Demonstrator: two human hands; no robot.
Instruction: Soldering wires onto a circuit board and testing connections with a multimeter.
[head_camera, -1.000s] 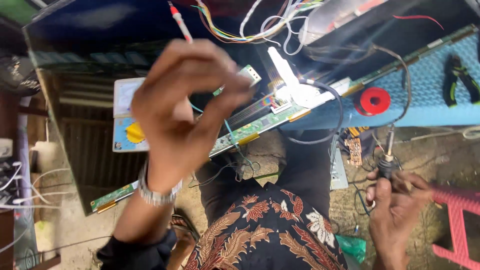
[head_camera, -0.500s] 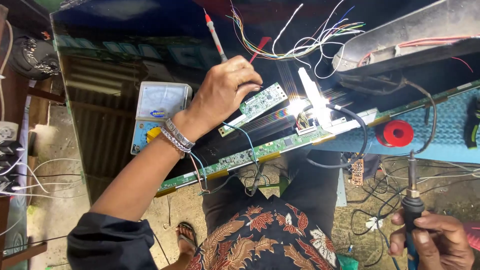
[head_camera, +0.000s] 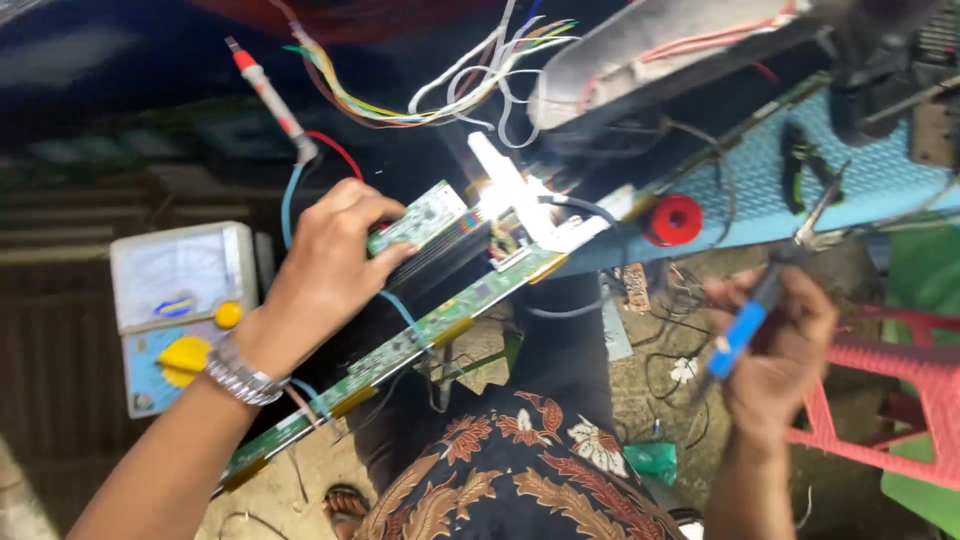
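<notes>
Bare, dusty ground (head_camera: 690, 290) at 5 o'clock, littered with thin wires and a scrap of green plastic (head_camera: 652, 462). Red lattice plastic furniture (head_camera: 900, 400) at 4 o'clock, over a green surface. Dark glossy panel (head_camera: 120, 110) from 9 to 12 o'clock, mirroring dim slats; blue textured mat (head_camera: 870, 180) at 2 o'clock; harsh white glare (head_camera: 505, 195) near centre.

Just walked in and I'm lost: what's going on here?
A person sits over a long green circuit strip. The left hand presses on a small green board beside a bright lamp. The right hand holds a blue-handled soldering iron, away from the boards. An analog meter lies at the left.
</notes>
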